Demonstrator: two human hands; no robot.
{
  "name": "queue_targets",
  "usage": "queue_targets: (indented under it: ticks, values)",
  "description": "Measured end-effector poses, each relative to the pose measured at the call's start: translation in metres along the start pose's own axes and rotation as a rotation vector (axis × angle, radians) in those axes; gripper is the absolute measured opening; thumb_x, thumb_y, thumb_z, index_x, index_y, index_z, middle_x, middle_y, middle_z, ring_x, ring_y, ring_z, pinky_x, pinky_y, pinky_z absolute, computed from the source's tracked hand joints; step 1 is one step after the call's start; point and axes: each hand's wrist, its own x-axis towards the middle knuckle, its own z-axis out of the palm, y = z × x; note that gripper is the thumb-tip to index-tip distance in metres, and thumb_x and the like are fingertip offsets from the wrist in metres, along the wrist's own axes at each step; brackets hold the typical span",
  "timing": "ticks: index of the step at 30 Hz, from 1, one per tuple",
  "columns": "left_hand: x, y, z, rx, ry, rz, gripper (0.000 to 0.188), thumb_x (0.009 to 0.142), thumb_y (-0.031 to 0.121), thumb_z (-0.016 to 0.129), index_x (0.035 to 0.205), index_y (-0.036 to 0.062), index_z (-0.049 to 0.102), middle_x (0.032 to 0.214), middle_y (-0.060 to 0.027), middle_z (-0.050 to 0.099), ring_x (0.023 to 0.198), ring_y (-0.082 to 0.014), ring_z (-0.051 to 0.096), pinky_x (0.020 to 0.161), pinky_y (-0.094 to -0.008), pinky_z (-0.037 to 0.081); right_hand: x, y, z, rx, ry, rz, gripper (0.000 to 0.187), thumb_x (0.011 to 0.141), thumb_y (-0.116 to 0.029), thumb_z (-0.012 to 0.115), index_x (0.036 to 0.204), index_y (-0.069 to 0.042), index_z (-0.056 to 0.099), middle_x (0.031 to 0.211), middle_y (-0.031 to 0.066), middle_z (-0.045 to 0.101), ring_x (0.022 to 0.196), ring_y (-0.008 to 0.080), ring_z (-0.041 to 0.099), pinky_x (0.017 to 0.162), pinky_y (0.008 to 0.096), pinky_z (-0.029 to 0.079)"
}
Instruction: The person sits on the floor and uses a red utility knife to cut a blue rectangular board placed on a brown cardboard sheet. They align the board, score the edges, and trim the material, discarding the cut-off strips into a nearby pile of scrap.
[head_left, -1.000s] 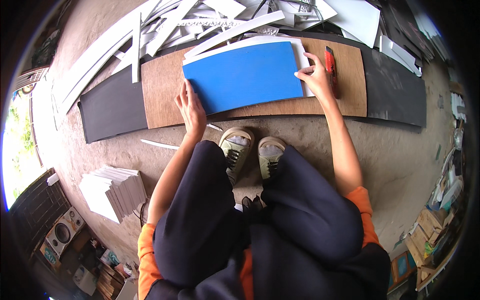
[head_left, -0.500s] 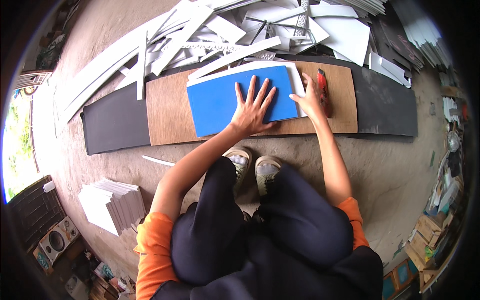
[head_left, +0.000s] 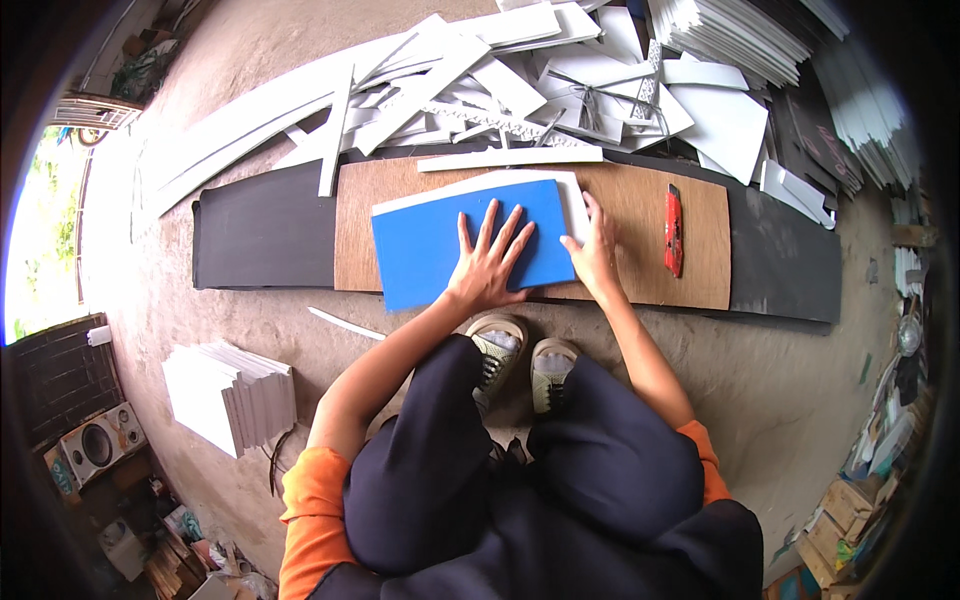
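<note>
A blue rectangular board [head_left: 425, 245] lies on top of a white sheet [head_left: 572, 205], which shows along its far and right edges. My left hand [head_left: 487, 262] is pressed flat on the blue board, fingers spread. At the right edge my right hand [head_left: 594, 255] touches the sheets, thumb near the blue board's side and fingers stretched along the white edge. Both sheets rest on a brown wooden board [head_left: 640, 200], with the blue one's near left corner overhanging it. To the right of my right hand lies a red utility knife [head_left: 674, 232].
Under the wooden board is a long black sheet [head_left: 265, 235]. Beyond it sprawls a heap of white offcuts [head_left: 510, 85], with a narrow white strip [head_left: 510, 158] at the far edge. Stacked white boards [head_left: 228, 395] stand on the floor at left, near a loose sliver [head_left: 345, 323].
My right hand has moved left, away from the utility knife, to the sheets' edge. The blue board and white sheet have slid left and nearer on the wooden board. My view has shifted slightly.
</note>
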Motion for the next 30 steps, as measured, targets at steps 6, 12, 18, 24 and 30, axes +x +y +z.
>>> queue_targets:
  ticks: [6,12,18,24,30]
  values:
    - [0.025,-0.008,-0.001,0.077,-0.037,0.016,0.098,0.058,0.056,0.064,0.137,0.0177,0.020,0.142,-0.0144,0.013,0.129,-0.0417,0.008,0.091,-0.0706,0.011,0.027,0.003,-0.006,0.064,-0.047,0.047,0.074,0.067,-0.004,0.068,0.129,-0.011,0.028,0.114,0.0216,0.041,0.108,0.0383,0.038,0.092,0.0450,0.032]
    - [0.048,0.007,-0.017,0.236,-0.249,0.080,0.093,0.059,0.058,0.065,0.136,0.0323,0.018,0.137,-0.0256,0.011,0.125,-0.0496,0.008,0.087,-0.0717,0.018,0.021,0.039,-0.029,-0.223,0.224,-0.052,0.050,0.071,-0.017,0.067,0.115,-0.009,0.045,0.111,0.0123,0.047,0.109,0.0290,0.039,0.096,0.0480,0.022]
    - [0.049,0.016,0.007,0.117,-0.056,-0.013,0.081,0.056,0.057,0.068,0.125,0.0260,0.040,0.136,-0.0262,0.013,0.127,-0.0465,0.002,0.084,-0.0757,0.012,0.008,0.056,-0.100,-0.570,0.303,0.453,0.054,0.072,-0.020,0.067,0.116,-0.003,0.041,0.104,0.0182,0.045,0.101,0.0351,0.043,0.080,0.0495,0.039]
    - [0.051,0.022,0.009,0.030,0.028,-0.020,0.080,0.052,0.049,0.073,0.122,0.0249,0.042,0.136,-0.0243,0.013,0.129,-0.0436,0.004,0.086,-0.0746,0.012,0.008,0.095,-0.090,-0.497,0.261,0.296,0.056,0.073,-0.014,0.063,0.120,0.001,0.036,0.101,0.0254,0.046,0.094,0.0357,0.046,0.079,0.0436,0.039]
    - [0.059,0.033,0.010,-0.044,0.066,-0.108,0.074,0.051,0.046,0.073,0.116,0.0235,0.046,0.136,-0.0230,0.016,0.129,-0.0423,0.004,0.089,-0.0727,0.006,0.007,0.092,-0.094,0.776,-0.016,0.444,0.035,0.087,-0.012,0.042,0.120,-0.001,0.038,0.085,0.0096,0.056,0.068,0.0160,0.055,0.061,0.0283,0.045]
